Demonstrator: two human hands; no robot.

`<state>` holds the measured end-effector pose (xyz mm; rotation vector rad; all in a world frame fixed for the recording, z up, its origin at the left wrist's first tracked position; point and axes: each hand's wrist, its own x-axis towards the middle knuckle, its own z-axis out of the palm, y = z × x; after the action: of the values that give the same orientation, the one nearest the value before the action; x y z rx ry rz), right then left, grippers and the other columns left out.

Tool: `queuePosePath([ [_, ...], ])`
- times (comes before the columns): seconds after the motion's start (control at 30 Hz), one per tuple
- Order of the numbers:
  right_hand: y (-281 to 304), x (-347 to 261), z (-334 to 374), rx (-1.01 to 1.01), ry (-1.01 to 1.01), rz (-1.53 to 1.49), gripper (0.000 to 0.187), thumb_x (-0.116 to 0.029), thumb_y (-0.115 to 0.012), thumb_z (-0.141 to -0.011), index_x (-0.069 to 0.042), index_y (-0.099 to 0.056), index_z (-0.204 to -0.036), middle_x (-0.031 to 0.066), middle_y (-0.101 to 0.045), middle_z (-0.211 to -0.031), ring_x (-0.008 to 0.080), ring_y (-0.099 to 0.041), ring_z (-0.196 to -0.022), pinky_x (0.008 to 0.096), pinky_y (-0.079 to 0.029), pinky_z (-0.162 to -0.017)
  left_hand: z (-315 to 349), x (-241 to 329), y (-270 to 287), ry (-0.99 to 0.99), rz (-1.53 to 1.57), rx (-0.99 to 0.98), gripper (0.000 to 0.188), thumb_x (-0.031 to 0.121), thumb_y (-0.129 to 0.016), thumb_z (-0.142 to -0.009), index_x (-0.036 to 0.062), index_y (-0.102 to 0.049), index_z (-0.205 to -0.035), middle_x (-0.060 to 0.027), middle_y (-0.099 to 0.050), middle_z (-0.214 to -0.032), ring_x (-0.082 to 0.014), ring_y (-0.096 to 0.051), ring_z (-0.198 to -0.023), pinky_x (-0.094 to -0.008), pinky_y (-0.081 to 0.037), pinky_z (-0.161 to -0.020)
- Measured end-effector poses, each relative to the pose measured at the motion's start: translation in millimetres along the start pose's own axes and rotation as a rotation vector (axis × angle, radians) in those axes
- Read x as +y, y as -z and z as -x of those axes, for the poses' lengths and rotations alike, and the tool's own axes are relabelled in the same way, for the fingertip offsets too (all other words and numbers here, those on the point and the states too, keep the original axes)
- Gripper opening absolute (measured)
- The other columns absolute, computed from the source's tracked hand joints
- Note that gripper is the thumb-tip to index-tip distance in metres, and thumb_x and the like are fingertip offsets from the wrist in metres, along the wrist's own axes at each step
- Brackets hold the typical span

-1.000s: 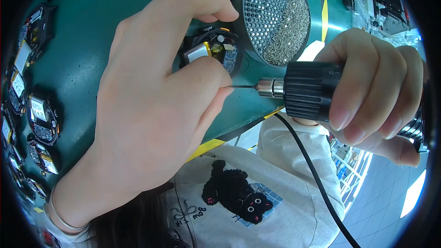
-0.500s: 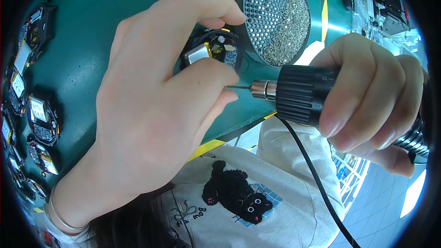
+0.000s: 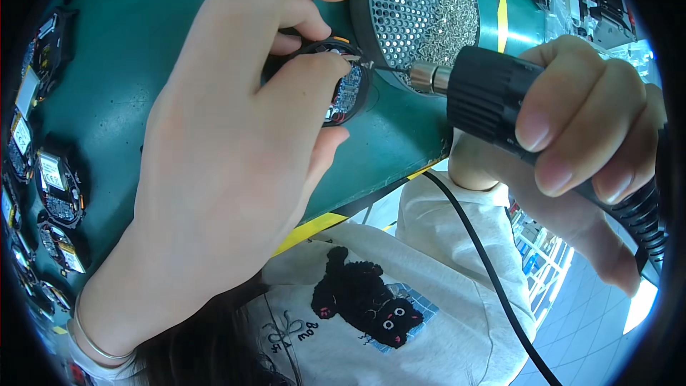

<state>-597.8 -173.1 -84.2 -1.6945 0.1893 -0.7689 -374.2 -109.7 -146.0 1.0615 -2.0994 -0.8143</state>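
Observation:
My left hand (image 3: 214, 129) closes around a round black electronic housing (image 3: 350, 93) on the green bench, thumb across its top and fingers on its far left side. Blue circuit board and wires show past the thumb; much of the housing is hidden under the hand. In my right hand (image 3: 589, 125) is a black electric screwdriver (image 3: 489, 96), pointing left. Its thin bit reaches the housing's right edge beside my left thumb. Whether a screw sits at the tip is too small to tell.
A round grey dish (image 3: 407, 11) with a perforated plate and many tiny screws stands just beyond the bit. Several similar housings (image 3: 61, 179) line the left side of the bench. The black screwdriver cord (image 3: 475, 243) hangs over the front edge, which bears yellow-black tape (image 3: 311, 232).
The screwdriver's bit has moved up and left, from my left thumb and finger to the housing's edge. My left hand has shifted slightly up and left, its thumb now over the housing.

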Motion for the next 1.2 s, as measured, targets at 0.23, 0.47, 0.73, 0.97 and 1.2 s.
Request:
queuePosePath([
  [0.23, -7, 0, 4, 0.005, 0.003, 0.043, 0.077, -0.078, -0.062, -0.067, -0.004, -0.056, -0.091, 0.0084, -0.058, -0.073, 0.0197, -0.060, -0.068, 0.0296, -0.049, -0.062, 0, -1, -3, -0.008, 0.027, -0.004, 0.038, -0.004, -0.078, -0.057, 0.0007, -0.066, -0.093, -0.0107, -0.049, -0.125, -0.0217, -0.056, -0.105, -0.0316, -0.050, -0.084],
  [0.47, -6, -4, -1, 0.019, 0.031, 0.027, 0.078, -0.078, -0.062, -0.067, -0.004, -0.056, -0.092, 0.0081, -0.058, -0.074, 0.0196, -0.060, -0.069, 0.0299, -0.048, -0.063, -4, 1, 6, 0.010, -0.016, 0.000, 0.037, -0.005, -0.077, -0.056, 0.0019, -0.064, -0.090, -0.0110, -0.050, -0.125, -0.0235, -0.056, -0.106, -0.0332, -0.049, -0.088],
  [0.73, -6, 6, -5, 0.005, 0.057, -0.001, 0.078, -0.078, -0.062, -0.067, -0.004, -0.057, -0.093, 0.0077, -0.058, -0.075, 0.0194, -0.060, -0.070, 0.0302, -0.048, -0.063, -4, -5, 2, -0.018, -0.095, 0.006, 0.035, -0.004, -0.078, -0.057, 0.0019, -0.064, -0.089, -0.0115, -0.051, -0.123, -0.0244, -0.055, -0.108, -0.0343, -0.048, -0.090],
  [0.97, -9, 5, -10, -0.008, 0.065, -0.006, 0.079, -0.078, -0.063, -0.066, -0.004, -0.057, -0.094, 0.0074, -0.058, -0.076, 0.0193, -0.060, -0.071, 0.0304, -0.048, -0.063, -4, -6, 3, 0.014, -0.008, 0.048, 0.033, -0.004, -0.078, -0.058, 0.0020, -0.064, -0.088, -0.0119, -0.051, -0.123, -0.0251, -0.055, -0.109, -0.0348, -0.048, -0.091],
  [1.2, -13, 10, -18, 0.057, 0.170, -0.034, 0.079, -0.078, -0.063, -0.066, -0.004, -0.057, -0.095, 0.0071, -0.058, -0.076, 0.0192, -0.060, -0.072, 0.0306, -0.048, -0.064, 3, 2, 1, 0.128, 0.204, 0.140, 0.031, -0.003, -0.077, -0.059, 0.0020, -0.065, -0.087, -0.0123, -0.052, -0.123, -0.0257, -0.054, -0.110, -0.0354, -0.047, -0.092],
])
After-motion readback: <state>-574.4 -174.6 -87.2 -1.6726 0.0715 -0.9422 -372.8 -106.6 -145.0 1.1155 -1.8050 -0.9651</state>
